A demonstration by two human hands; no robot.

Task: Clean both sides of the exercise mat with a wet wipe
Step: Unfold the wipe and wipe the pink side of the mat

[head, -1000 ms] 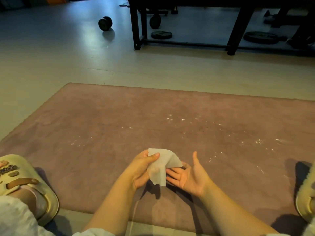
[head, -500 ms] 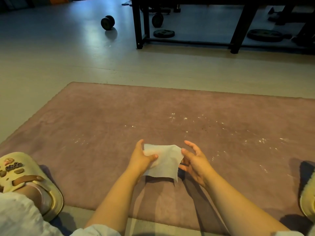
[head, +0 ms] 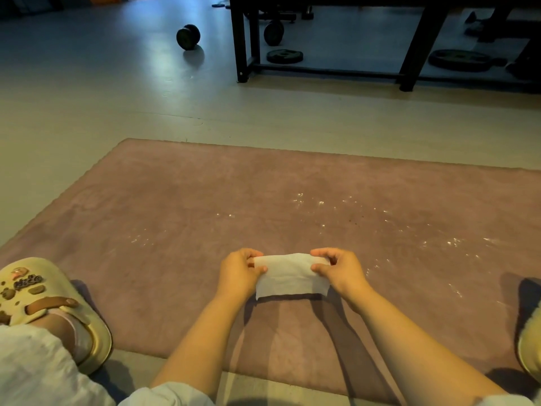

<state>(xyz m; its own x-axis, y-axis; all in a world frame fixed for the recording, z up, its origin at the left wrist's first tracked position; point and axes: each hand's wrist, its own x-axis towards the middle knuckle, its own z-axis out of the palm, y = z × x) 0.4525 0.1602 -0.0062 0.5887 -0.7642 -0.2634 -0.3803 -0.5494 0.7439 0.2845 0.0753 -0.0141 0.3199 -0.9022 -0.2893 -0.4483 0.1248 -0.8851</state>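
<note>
A mauve exercise mat [head: 205, 218] lies flat on the floor and fills the middle of the head view. Pale specks and a few dark crumbs dot its right half. Just above the mat's near part I hold a white wet wipe [head: 288, 275], folded into a rectangle and stretched flat. My left hand [head: 241, 273] pinches its left edge and my right hand [head: 339, 271] pinches its right edge, thumbs toward me.
My left foot in a cream clog [head: 44, 306] stands on the mat's near left corner; the other clog [head: 531, 344] shows at the right edge. A dumbbell [head: 188, 36], a black rack frame [head: 243, 45] and weight plates [head: 284, 56] stand on the pale floor beyond.
The wipe was crumpled in my left hand with the right hand open beside it. Now both hands have pulled it out into a flat rectangle, held by its two ends.
</note>
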